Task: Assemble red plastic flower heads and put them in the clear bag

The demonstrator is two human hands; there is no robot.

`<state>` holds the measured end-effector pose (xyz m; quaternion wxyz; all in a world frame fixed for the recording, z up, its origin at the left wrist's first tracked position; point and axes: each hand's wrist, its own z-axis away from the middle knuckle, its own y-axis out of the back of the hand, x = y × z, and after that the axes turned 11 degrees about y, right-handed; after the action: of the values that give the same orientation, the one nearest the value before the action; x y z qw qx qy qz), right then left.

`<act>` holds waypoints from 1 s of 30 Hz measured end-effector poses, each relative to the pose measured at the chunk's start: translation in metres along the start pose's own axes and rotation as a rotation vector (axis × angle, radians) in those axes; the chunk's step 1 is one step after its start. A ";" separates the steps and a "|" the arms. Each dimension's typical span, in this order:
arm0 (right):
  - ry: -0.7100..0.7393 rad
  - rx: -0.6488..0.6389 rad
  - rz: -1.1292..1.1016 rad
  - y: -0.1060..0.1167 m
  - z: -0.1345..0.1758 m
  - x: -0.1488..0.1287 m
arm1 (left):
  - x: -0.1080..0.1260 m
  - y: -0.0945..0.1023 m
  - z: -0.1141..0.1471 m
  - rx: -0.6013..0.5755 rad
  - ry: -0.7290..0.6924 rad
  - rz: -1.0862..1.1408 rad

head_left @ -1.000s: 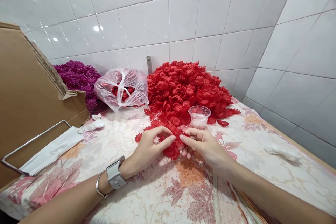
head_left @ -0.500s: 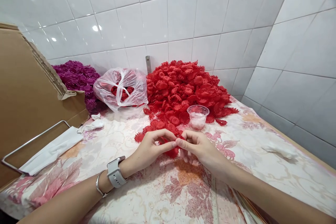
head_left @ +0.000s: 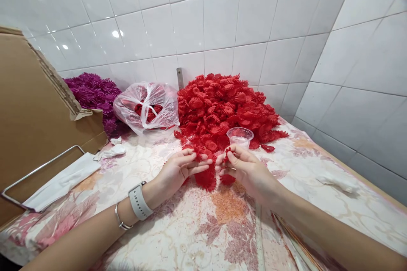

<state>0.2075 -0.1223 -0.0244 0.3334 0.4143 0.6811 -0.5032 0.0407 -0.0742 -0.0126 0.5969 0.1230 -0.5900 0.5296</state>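
Note:
My left hand (head_left: 182, 167), wearing a pale grey watch and a silver bangle, has a red scalloped fabric flower piece (head_left: 197, 152) at its fingertips. A small gap away, my right hand (head_left: 243, 165) pinches another small red flower piece (head_left: 228, 153) between thumb and fingers. Below and behind the fingers, loose red flower pieces (head_left: 206, 179) lie on the flowered tablecloth (head_left: 178, 237). They run back into a large red pile (head_left: 222, 101). Just behind my right hand stands a clear plastic cup (head_left: 241, 136), its lower part hidden by the fingers.
A tied clear bag (head_left: 146, 108) with red pieces sits left of the pile, beside purple flower pieces (head_left: 92, 95). A cardboard box (head_left: 38, 106) stands at left. Crumpled white tissue (head_left: 340, 183) lies at right. Thin sticks (head_left: 295, 241) lie at the front. White tiled walls enclose the back and right.
My hands have moved apart from where their fingertips met. Both have risen slightly, and the right now shows a small red piece in its pinch.

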 end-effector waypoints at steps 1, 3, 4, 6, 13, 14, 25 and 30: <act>-0.011 0.016 0.003 0.001 -0.001 -0.001 | 0.002 0.000 -0.001 0.016 -0.008 0.002; -0.044 0.033 0.022 0.001 -0.003 -0.001 | 0.004 -0.001 -0.001 0.039 -0.016 -0.016; -0.063 0.035 0.032 0.001 -0.003 -0.001 | 0.004 -0.001 -0.002 0.051 -0.016 -0.027; -0.084 0.034 0.059 0.000 -0.003 -0.001 | 0.004 -0.002 -0.002 0.074 -0.005 -0.046; -0.032 0.107 0.409 0.000 -0.003 -0.002 | 0.003 -0.001 -0.002 0.061 0.054 -0.048; -0.016 0.116 0.453 0.001 -0.003 -0.002 | 0.003 -0.001 -0.003 0.059 0.063 -0.041; -0.014 0.125 0.467 0.002 -0.003 -0.002 | 0.008 0.001 -0.001 0.040 0.075 0.054; -0.022 0.072 0.505 0.002 -0.002 -0.002 | 0.002 0.004 -0.005 0.052 -0.059 -0.208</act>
<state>0.2101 -0.1207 -0.0232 0.4410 0.5774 0.5340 -0.4324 0.0398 -0.0677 -0.0148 0.6275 0.2144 -0.5774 0.4763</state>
